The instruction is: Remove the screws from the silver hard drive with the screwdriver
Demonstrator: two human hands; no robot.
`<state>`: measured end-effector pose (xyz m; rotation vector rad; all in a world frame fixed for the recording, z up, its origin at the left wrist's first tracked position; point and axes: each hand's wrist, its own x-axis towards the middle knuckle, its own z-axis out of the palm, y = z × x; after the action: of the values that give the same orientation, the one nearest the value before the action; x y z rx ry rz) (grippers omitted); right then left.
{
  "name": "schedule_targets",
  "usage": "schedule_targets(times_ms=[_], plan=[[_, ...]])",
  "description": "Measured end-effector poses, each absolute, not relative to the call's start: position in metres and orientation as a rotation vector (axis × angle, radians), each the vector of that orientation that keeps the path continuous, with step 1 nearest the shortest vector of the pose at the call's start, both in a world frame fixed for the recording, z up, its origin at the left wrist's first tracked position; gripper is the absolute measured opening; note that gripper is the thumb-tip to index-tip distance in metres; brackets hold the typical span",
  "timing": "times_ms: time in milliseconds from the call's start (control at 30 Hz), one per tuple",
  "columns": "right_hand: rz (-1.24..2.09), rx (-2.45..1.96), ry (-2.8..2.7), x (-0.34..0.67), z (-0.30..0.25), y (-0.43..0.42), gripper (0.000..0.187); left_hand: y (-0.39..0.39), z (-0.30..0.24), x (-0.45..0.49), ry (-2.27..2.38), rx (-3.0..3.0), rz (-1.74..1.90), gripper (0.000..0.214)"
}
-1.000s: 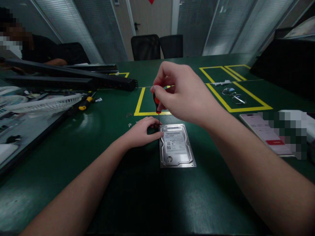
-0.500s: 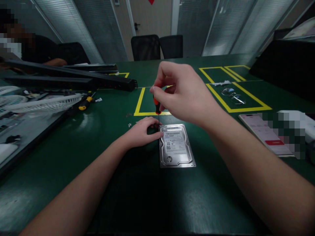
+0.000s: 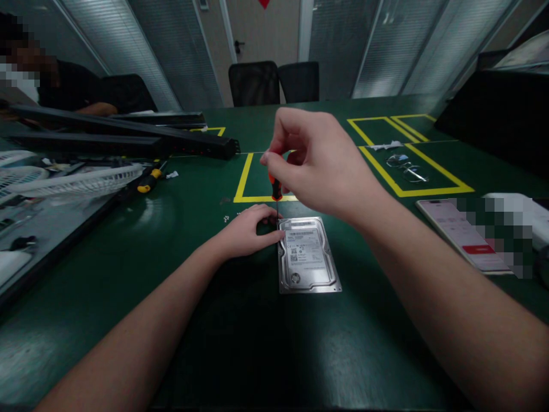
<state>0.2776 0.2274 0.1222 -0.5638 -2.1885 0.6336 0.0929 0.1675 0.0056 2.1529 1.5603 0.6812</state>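
Note:
A silver hard drive [image 3: 309, 257] lies flat on the green table, its printed label facing up. At its far left corner my left hand [image 3: 246, 230] is closed on it, thumb along the top edge and fingers around the corner. My right hand [image 3: 315, 157] grips a small screwdriver [image 3: 277, 189] with a black and orange handle, held upright above that same corner. The shaft points down at the drive's corner; its tip is too small to make out. Several tiny screws [image 3: 226, 218] lie just left of my left hand.
A yellow-handled screwdriver [image 3: 150, 181] lies to the left, by white fan grilles [image 3: 86, 182] and long black bars [image 3: 189, 143]. On the right are glasses [image 3: 407, 167], a phone [image 3: 463, 234] and a dark bulky object [image 3: 493, 120]. Another person [image 3: 77, 86] sits at far left.
My right hand's screwdriver handle has turned slightly and shifted a touch to the right. The hard drive and my left hand stay in place.

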Motion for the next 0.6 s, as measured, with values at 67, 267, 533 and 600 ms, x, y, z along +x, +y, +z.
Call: schedule_targets(times_ms=[67,267,533,600], plan=[[0.636,-0.572,-2.190,0.2777,0.1225,0.2272,0.020,0.1671,0.0065,0.0935,1.564,2.149,0.677,0.037],[0.618,-0.581,-2.194,0.2771,0.1226,0.2266,0.021,0.1676,0.0063,0.0941,1.565,2.156,0.677,0.036],[0.667,-0.590,-2.211,0.2783,0.1238,0.2250,0.017,0.1672,0.0067,0.0936,1.558,2.155,0.679,0.037],[0.670,-0.586,-2.216,0.2784,0.1241,0.2250,0.016,0.1670,0.0067,0.0933,1.559,2.157,0.677,0.036]])
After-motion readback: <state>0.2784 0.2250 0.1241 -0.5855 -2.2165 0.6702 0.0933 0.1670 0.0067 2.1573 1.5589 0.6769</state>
